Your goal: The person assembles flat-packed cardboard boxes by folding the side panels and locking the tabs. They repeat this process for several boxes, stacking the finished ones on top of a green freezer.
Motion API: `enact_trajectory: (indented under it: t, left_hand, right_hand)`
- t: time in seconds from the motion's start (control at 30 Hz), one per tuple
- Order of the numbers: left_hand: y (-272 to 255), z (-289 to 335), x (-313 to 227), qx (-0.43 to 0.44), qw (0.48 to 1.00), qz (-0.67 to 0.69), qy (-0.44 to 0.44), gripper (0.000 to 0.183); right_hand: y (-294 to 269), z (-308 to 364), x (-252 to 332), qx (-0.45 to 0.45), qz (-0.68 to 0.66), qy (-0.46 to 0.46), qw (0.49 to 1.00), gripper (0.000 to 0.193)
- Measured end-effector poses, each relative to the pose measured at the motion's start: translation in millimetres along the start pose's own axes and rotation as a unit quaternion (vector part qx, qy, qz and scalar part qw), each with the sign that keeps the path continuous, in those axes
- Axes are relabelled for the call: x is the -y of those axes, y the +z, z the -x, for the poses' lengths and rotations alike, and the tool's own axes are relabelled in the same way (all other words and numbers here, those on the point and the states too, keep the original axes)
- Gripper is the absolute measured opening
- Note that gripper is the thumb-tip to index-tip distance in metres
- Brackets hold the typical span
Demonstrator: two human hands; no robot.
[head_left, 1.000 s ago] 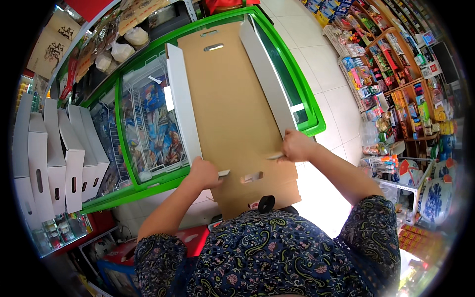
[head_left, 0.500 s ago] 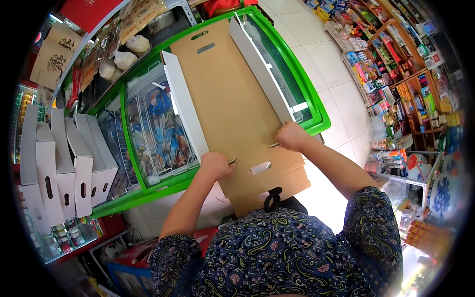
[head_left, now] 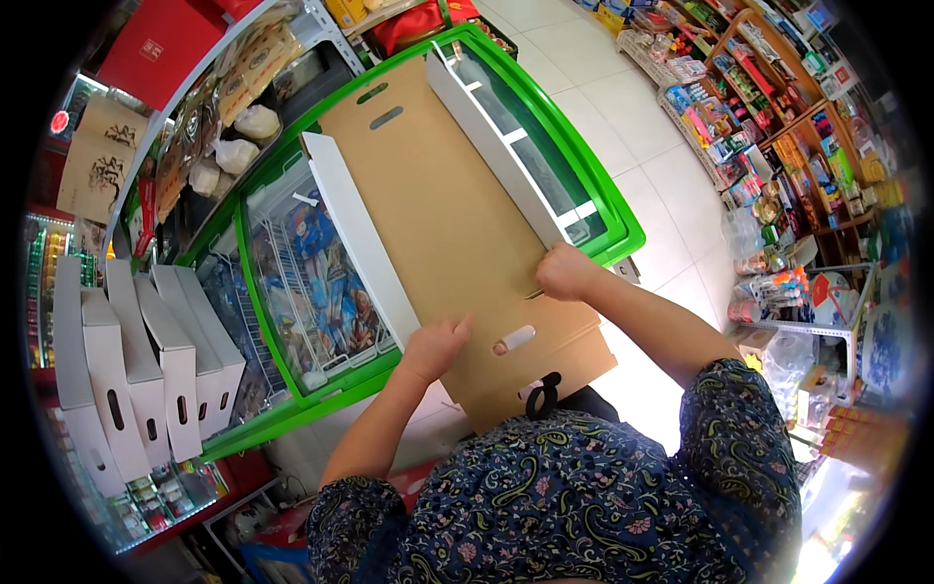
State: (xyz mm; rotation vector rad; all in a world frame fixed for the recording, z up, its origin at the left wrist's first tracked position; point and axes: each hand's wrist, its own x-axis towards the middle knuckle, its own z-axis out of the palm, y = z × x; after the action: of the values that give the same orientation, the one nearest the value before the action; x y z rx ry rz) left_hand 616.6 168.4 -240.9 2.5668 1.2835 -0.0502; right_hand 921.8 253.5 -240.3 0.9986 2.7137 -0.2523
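Closest to the person's body, the left hand [head_left: 436, 348] is with bent fingers at the left edge of the brown cardboard sheet [head_left: 438, 204], and I cannot tell if it grips it, while the right hand [head_left: 566, 273] is clenched on the opposite edge, where one white side flap [head_left: 498, 156] ends. The sheet lies over the glass-topped green freezer [head_left: 597, 170], passing its near edge; white boxes [head_left: 146, 365] stand by the near left corner, white bags [head_left: 233, 156] beyond the far edge.
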Motion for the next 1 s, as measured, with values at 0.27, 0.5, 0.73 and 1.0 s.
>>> enact_trajectory:
  t: [0.27,0.5,0.73,1.0]
  left_hand:
    - [-7,-31,3,0.142,0.988,-0.048,-0.035,0.024]
    - [-36,-56,-28,0.121,0.985,0.101,0.065,0.047]
    - [-26,-71,-28,-0.048,0.960,0.086,0.261,0.054]
    - [-29,-79,-34,0.032,0.964,0.042,0.262,0.056]
  right_hand:
    - [0,-9,1,0.013,-0.001,0.023,1.000,0.010]
    - [8,-6,2,-0.031,-0.023,0.019,0.999,0.010]
    - [8,-8,5,-0.064,-0.043,0.028,0.997,0.011]
    - [5,-6,7,-0.045,-0.039,0.037,0.998,0.011]
